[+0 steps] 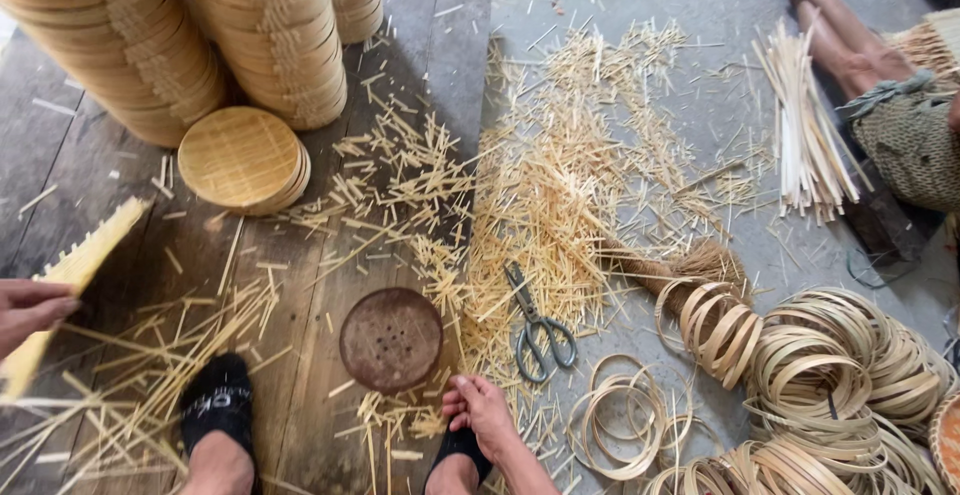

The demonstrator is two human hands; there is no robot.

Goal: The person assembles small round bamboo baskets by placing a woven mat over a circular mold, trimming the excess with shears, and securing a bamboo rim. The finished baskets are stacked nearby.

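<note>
Two feet in black socks sit at the bottom edge on the wooden floor. Right hand rests by the right foot, fingers loosely curled with nothing clamped in its grip, among scattered bamboo slivers. Just beside it lies a dark round disc with small holes, flat on the planks. Left hand has its grip closed on a woven bamboo panel, whose long axis runs diagonally, its far end pointing up and to the right. Scissors lie near the right hand, blades pointing up-left, handles toward the camera. Coiled bamboo rings pile at lower right; stacked round steamer baskets stand at upper left.
</note>
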